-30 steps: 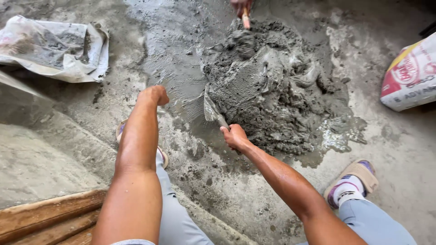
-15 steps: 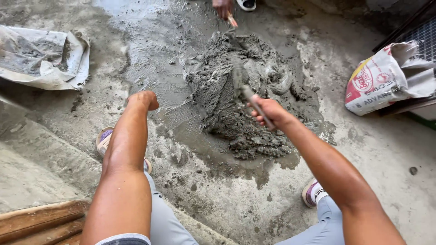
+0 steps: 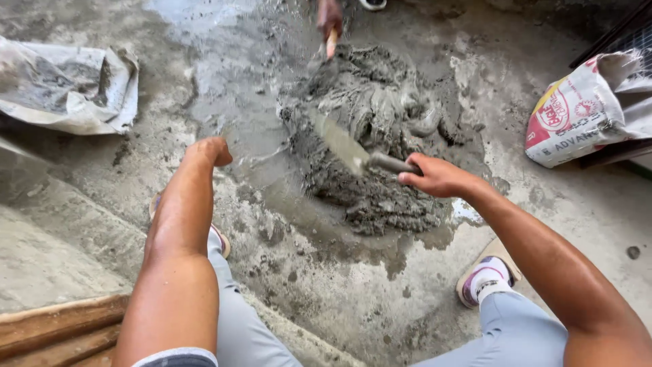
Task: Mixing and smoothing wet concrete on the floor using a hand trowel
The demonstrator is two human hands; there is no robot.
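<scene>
A heap of wet grey mortar [image 3: 380,129] lies on the concrete floor [image 3: 339,299] in front of me. My right hand [image 3: 435,177] grips the handle of a trowel [image 3: 346,146] whose blade lies flat across the left face of the heap. My left hand [image 3: 212,151] is a loose fist held over the wet floor to the left of the heap, with nothing in it. At the far side, another person's hand [image 3: 330,15] holds a second tool with an orange handle [image 3: 331,44] at the heap's top edge.
A crumpled empty sack [image 3: 64,88] lies at the left. A filled white and red bag [image 3: 584,112] rests at the right. Wooden planks [image 3: 61,329] sit at the lower left. My feet in sandals [image 3: 485,278] flank the wet patch.
My right hand drew back toward me and swung the trowel so its blade now lies across the heap's left side. The view shifted slightly left. My left hand stayed put.
</scene>
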